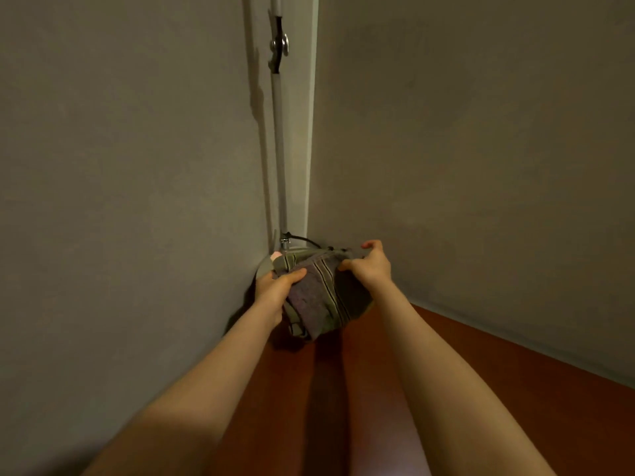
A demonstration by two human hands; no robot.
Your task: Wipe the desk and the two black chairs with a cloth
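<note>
Desk (464, 389): reddish-brown top ran into the room corner, with both forearms (429, 372) stretched over it.
Cloth (319, 297): striped grey-green and bunched, held at the desk's far corner.
Left hand (275, 286): fingers curled round the cloth's left side.
Right hand (369, 269): thumb and fingers pinched its upper right edge.
Walls (481, 149): plain grey, meeting behind the cloth.
Pole (280, 149): grey and upright in the corner, with a black cable (304, 239) at its foot.

A plain indoor room, home or office I cannot tell: a red-brown desk (549, 407) fits into a corner of bare grey walls (120, 166), where a thin grey pole (280, 149) stands.
</note>
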